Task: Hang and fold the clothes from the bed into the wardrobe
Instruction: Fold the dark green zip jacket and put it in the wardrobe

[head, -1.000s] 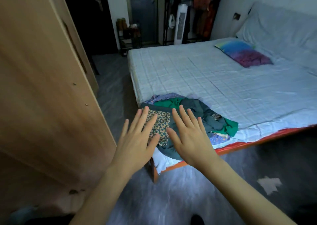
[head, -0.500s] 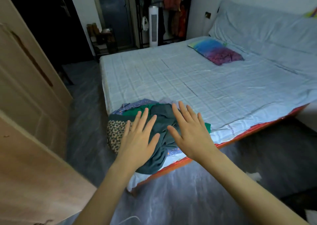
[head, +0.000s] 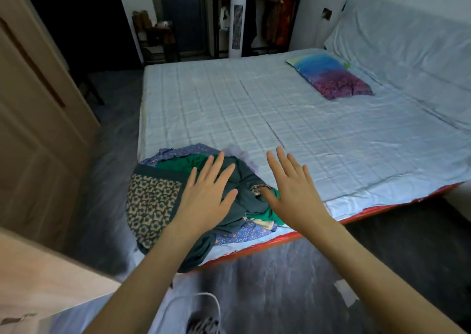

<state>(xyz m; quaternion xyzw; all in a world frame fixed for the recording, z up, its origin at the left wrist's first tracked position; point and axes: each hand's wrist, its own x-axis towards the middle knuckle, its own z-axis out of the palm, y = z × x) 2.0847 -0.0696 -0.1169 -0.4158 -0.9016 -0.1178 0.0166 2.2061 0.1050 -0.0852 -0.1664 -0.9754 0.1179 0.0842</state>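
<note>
Both hands out flat over the clothes pile [head: 204, 201], palms down, fingers straight and spread, gripping nothing. Left hand [head: 206, 193] sits above the dark teal garment [head: 237, 206]; right hand [head: 293, 193] is over the pile's right side and the bare sheet. Can't tell whether either is touching fabric. Reads as a reach before picking the first item; nothing hung or folded yet by the look of it. Pile is at the bed's [head: 305, 119] near-left corner, spilling over the near edge: crumpled teal piece on top, a beige-and-teal patterned panel [head: 150, 203] draped off the corner, green cloth [head: 183, 162] and blue floral print [head: 244, 231] beneath. Everything's tangled, so one piece must be separated first. Wardrobe door [head: 38, 119] stands left.
</note>
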